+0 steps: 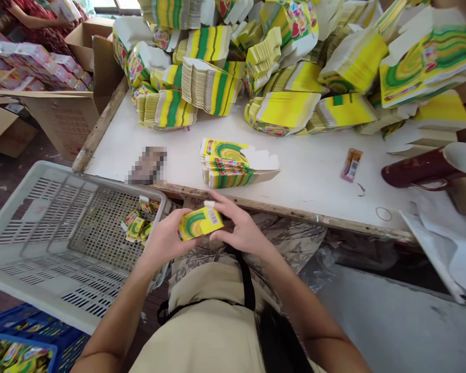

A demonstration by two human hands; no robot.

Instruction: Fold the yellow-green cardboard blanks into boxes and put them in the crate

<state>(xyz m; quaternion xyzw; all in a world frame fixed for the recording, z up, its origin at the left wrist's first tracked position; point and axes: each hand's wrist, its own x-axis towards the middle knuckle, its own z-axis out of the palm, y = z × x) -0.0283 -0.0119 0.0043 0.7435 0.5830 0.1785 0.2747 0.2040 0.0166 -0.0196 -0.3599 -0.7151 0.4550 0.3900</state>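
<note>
A small yellow and green carton (200, 224) is held over my lap, just below the table edge. My left hand (166, 235) grips its left end, thumb and fingers on opposite sides. At the other end, my right hand (241, 228) has its thumb under the carton and its fingers along the upper edge; one fingertip wears a white covering. Straight ahead on the table lies a short stack of flattened cartons (227, 163) of the same print, with white flaps pointing right.
Bundled flat cartons (209, 85) crowd the table's back. A dark red mug (415, 168) and a small wrapped packet (351, 165) are at right. To my left stands a grey plastic crate (101, 207) with several folded cartons (135, 225). Another person (34, 20) is at upper left.
</note>
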